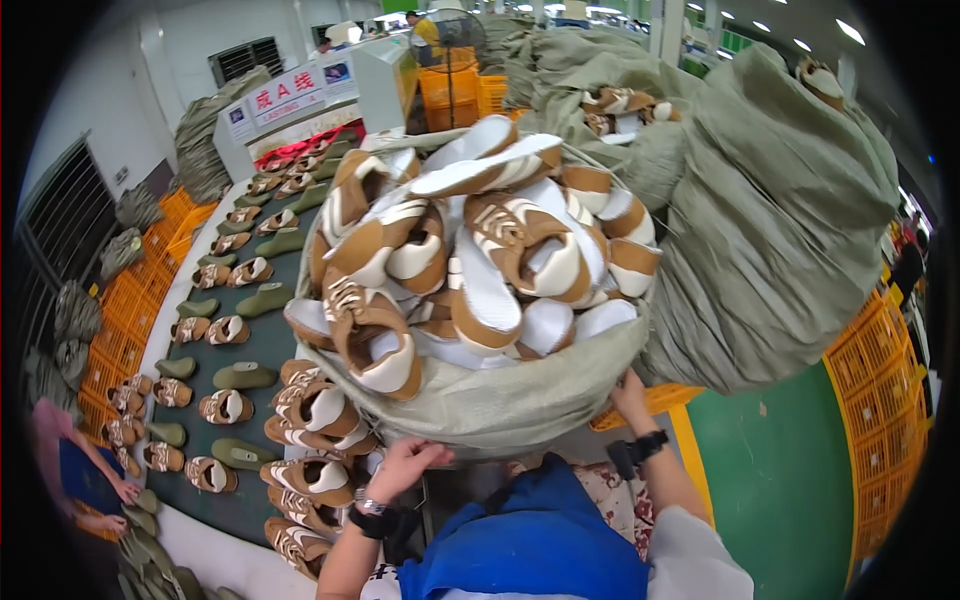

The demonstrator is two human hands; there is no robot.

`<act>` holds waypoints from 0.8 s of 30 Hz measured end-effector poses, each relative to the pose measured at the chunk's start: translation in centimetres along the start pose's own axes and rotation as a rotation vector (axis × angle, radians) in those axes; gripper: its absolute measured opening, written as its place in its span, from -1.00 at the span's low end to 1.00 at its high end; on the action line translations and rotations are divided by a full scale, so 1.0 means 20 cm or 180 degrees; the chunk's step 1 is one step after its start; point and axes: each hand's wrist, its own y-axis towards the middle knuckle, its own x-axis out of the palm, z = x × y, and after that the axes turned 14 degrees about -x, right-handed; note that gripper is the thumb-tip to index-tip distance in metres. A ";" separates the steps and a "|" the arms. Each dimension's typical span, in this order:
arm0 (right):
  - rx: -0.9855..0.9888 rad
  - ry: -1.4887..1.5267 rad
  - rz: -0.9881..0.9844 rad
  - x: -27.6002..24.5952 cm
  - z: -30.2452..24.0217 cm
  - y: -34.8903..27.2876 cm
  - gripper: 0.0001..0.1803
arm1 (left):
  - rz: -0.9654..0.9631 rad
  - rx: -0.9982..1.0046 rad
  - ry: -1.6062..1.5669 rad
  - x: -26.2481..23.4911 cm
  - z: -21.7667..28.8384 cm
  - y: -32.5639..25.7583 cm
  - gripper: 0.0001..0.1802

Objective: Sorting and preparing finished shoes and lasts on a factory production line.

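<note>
A large grey-green woven sack (500, 405) stands open in front of me, heaped with brown and white shoes (525, 235) and pale-soled ones lying on top. At its lower left front is my left hand (408, 466), fingers curled inward near the fabric; whatever they hold is hidden. My right hand (630, 398) reaches up to the sack's right side and grips its fabric, the fingertips partly covered. Left of the sack, rows of brown and white shoes (228, 405) and green shoe lasts (245, 375) lie on a dark conveyor belt (205, 352).
Another bulging sack (770, 230) stands close on the right. Orange crates (875, 390) are stacked beyond the green floor (770, 460), with more along the left wall. A co-worker's hands (125, 490) are by the lasts at the lower left. A fan (447, 45) stands behind.
</note>
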 end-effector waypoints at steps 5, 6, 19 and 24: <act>-0.0149 -0.1724 -0.2743 -0.60 -0.63 0.40 -0.45 | 0.0780 0.0440 0.0382 -0.38 0.49 -0.39 -0.76; 0.0092 -0.1558 -0.2816 -0.68 -0.78 0.52 -0.53 | 0.1115 0.0475 0.0502 -0.47 0.60 -0.42 -0.76; -0.3122 -0.2742 -0.2409 0.52 -1.64 2.28 -0.67 | 0.1984 0.0611 0.2962 -1.27 1.34 0.54 -0.44; -0.2362 -0.3234 -0.2861 0.91 -1.65 2.36 -0.76 | 0.0448 -0.0107 0.2294 -1.29 1.50 0.74 -0.25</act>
